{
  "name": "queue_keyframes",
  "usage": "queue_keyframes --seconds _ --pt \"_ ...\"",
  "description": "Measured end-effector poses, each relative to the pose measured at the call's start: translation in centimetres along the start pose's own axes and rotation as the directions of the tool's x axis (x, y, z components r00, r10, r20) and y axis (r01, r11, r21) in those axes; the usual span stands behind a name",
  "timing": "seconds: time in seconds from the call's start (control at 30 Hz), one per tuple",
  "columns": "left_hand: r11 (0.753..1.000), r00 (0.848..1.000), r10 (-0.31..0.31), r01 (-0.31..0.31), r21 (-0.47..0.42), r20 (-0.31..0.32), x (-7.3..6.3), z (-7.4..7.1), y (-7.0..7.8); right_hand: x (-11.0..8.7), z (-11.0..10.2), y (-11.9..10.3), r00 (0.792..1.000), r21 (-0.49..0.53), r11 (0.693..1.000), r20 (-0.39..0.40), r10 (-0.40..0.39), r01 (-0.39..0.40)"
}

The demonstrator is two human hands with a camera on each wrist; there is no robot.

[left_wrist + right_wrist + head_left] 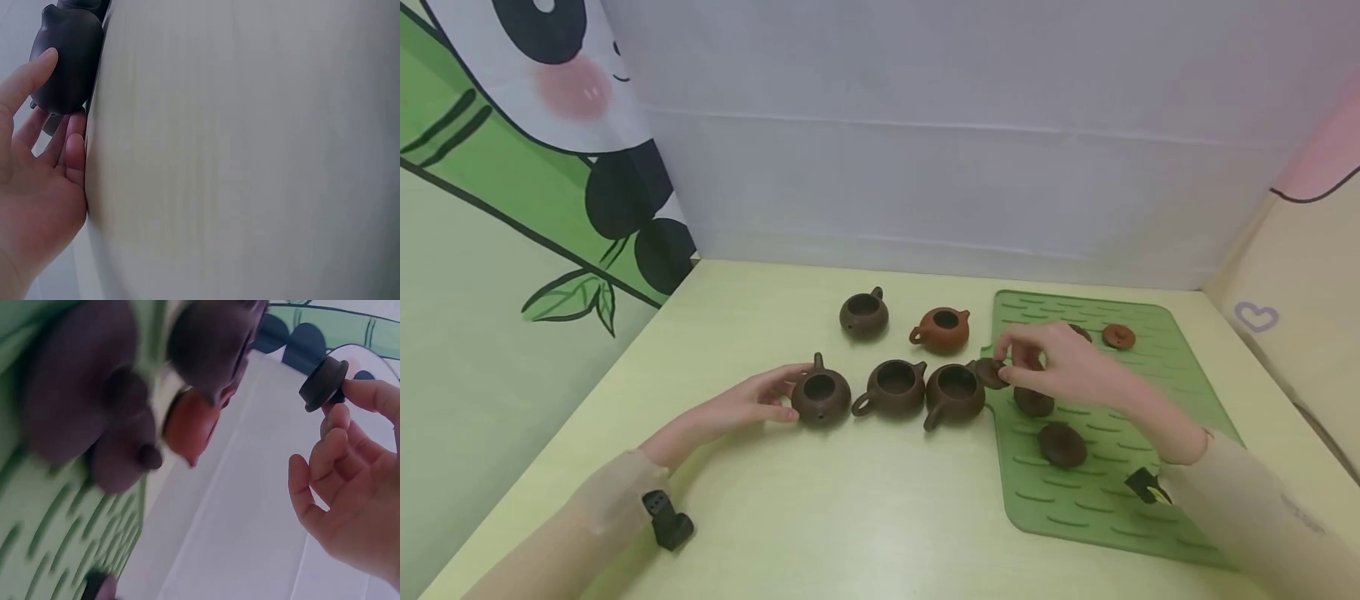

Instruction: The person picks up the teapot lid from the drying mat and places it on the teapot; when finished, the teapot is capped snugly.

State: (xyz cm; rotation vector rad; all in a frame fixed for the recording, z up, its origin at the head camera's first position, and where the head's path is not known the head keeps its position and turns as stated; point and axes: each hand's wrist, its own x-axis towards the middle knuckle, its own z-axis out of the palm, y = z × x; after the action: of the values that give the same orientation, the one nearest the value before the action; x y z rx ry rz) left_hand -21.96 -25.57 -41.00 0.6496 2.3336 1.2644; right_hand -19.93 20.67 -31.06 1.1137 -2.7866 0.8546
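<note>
The left hand (747, 403) is at the leftmost teapot (822, 400), a dark brown pot standing upright and lidless on the desk (850, 508). Its thumb lies against the pot's side and its other fingers bend round the far side, so the body is held between them. The right hand (1063, 362) pinches a dark brown lid (991, 374) between thumb and fingers; in the right wrist view the lid tilts in the air and the outer fingers curl loosely, apart from it. In the head view this lid appears just beside the right-hand teapot (955, 395), by its spout; whether they touch, I cannot tell.

Between those 2 pots stands the middle teapot (895, 390), its handle toward the left pot. Behind this row of 3 are 2 more open pots: a dark rear teapot (863, 318) and a reddish-brown teapot (945, 333).

On the right, a green mat (1030, 500) carries 4 lids: a reddish-brown lid (1118, 337) near the back, a rear dark lid (1081, 332) partly hidden by the hand, a central dark lid (1034, 405) beneath the hand, and a front dark lid (1062, 445).
</note>
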Motion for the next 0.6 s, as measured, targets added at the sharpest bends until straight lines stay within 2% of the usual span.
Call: queue_keyframes --seconds 0.1,0.3,0.6 --pt "1.0 1.0 -0.001 0.001 -0.002 0.005 0.0 0.0 0.0 1.7 0.7 -0.9 0.999 0.067 0.998 -0.033 -0.018 0.02" --pt "1.0 1.0 -0.001 0.001 -0.008 0.006 0.2 0.0 0.1 4.4 1.9 -2.4 0.996 0.157 0.987 -0.086 -0.004 0.018" --pt "1.0 1.0 -0.001 0.001 -0.023 0.023 0.0 0.3 0.1 7.8 4.5 -4.2 0.992 0.298 0.954 -0.128 0.014 0.025"
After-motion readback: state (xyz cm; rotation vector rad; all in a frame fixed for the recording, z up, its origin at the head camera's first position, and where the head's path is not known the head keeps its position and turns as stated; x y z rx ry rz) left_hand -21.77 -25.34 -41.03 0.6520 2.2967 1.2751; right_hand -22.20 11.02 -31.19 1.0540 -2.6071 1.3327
